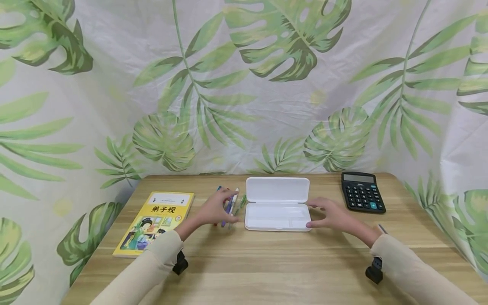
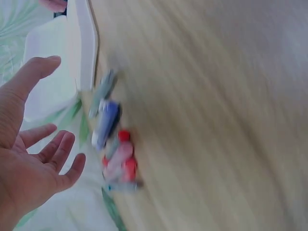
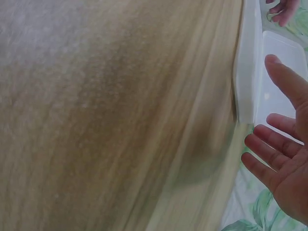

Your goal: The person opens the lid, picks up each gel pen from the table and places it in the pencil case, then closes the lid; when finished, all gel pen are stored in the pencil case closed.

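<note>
A white pencil case [image 1: 277, 217] lies on the table with its lid [image 1: 277, 189] raised, and its inside shows a divider toward the right. Beside its left end my left hand [image 1: 214, 208] hovers over several pens [image 1: 233, 204], fingers spread and holding nothing. The left wrist view shows the pens blurred, among them a blue and white one [image 2: 107, 124] and some red and pink ones [image 2: 121, 161]. My right hand [image 1: 332, 216] is at the case's right end, fingers parted; whether its thumb touches the case I cannot tell. In the right wrist view its palm [image 3: 288, 173] holds nothing.
On the left of the wooden table [image 1: 267, 267] lies a yellow picture book [image 1: 152, 224], partly behind the left forearm. A black calculator [image 1: 363, 192] lies at the back right. Behind the table hangs a leaf-patterned cloth [image 1: 278, 106].
</note>
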### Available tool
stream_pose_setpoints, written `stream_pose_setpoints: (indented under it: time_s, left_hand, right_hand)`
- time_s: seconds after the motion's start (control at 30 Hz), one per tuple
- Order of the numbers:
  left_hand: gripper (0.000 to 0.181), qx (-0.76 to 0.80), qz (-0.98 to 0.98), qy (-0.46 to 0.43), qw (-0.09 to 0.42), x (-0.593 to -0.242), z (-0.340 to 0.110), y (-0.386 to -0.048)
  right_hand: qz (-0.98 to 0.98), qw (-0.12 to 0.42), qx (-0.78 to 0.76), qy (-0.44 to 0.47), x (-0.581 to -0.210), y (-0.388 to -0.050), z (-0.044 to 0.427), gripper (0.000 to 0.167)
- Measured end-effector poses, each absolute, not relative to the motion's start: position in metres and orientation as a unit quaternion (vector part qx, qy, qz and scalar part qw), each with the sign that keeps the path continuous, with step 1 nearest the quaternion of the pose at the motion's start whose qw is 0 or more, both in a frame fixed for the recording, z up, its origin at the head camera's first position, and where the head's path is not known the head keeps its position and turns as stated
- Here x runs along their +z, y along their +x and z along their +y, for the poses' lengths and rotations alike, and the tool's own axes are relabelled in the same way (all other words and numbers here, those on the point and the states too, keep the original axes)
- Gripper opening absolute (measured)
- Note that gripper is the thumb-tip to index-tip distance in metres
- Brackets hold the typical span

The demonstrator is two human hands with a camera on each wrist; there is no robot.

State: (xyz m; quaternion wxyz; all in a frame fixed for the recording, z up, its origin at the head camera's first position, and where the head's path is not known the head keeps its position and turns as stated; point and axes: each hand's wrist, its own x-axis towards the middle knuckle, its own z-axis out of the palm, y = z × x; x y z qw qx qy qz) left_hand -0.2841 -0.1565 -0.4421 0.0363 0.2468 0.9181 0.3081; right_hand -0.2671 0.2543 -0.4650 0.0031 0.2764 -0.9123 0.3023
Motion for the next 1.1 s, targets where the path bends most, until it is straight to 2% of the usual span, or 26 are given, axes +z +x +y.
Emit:
stream_pose_setpoints:
  time_s: [0.17,0.4,0.87,1.1]
  left_hand:
    - [0.078,0.318,0.915,0.242,0.05,-0.428,-0.178,-0.291]
    - [0.073,0.332,0.915,0.217,0.079,-0.421,-0.211,-0.303]
    - [0.058,0.456,0.856,0.17,0.172,-0.434,-0.24,-0.327]
    - [0.054,0.494,0.837,0.132,0.194,-0.44,-0.242,-0.338]
  right_hand:
    - [-0.916,-0.013,0.29,0.278,-0.467,-0.27,0.253,0.074]
    - [-0.92,-0.015,0.273,0.281,-0.464,-0.273,0.251,0.076]
    - [-0.913,-0.027,0.285,0.291,-0.468,-0.282,0.251,0.077]
    - [-0.904,-0.032,0.308,0.293,-0.468,-0.283,0.248,0.076]
